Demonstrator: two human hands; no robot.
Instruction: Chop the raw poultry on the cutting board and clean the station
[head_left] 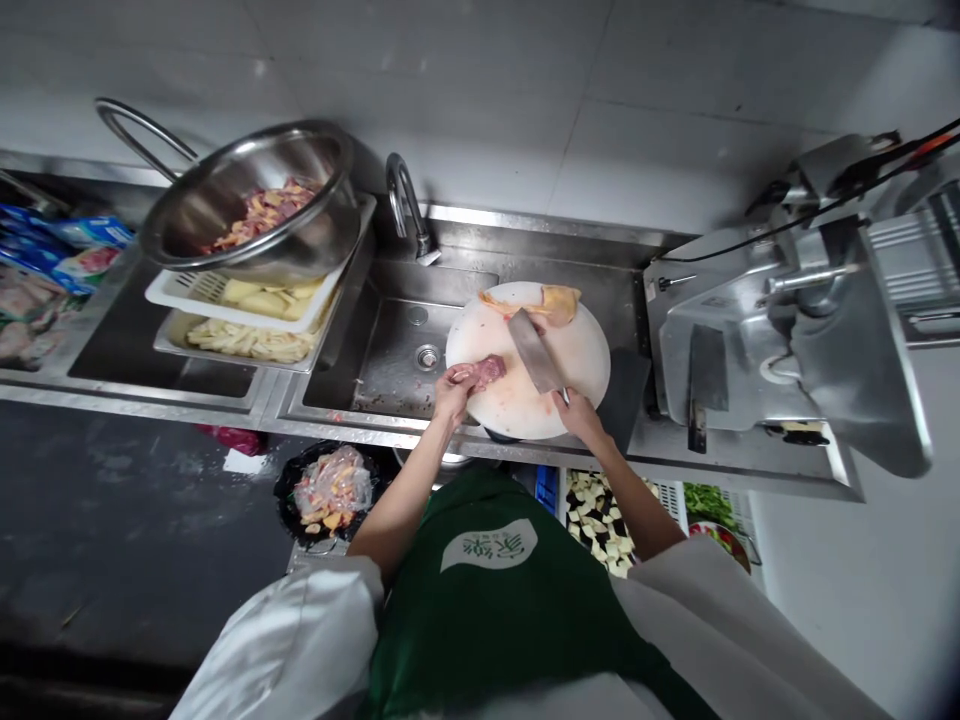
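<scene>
Piece of raw meat (490,371), at the left of the round white cutting board (525,415), could slip if pressed, its surface appearing moist, and the left hand (451,392) pinching its left end could be nicked should the cleaver (534,354) swing left. The meat is small, uneven and pinkish red. To its right, the right hand (576,412) grips the cleaver's handle; a yellow-skinned poultry piece (561,304) lies at the board's far edge.

Curved faucet (414,210) — white basket (225,311)
</scene>
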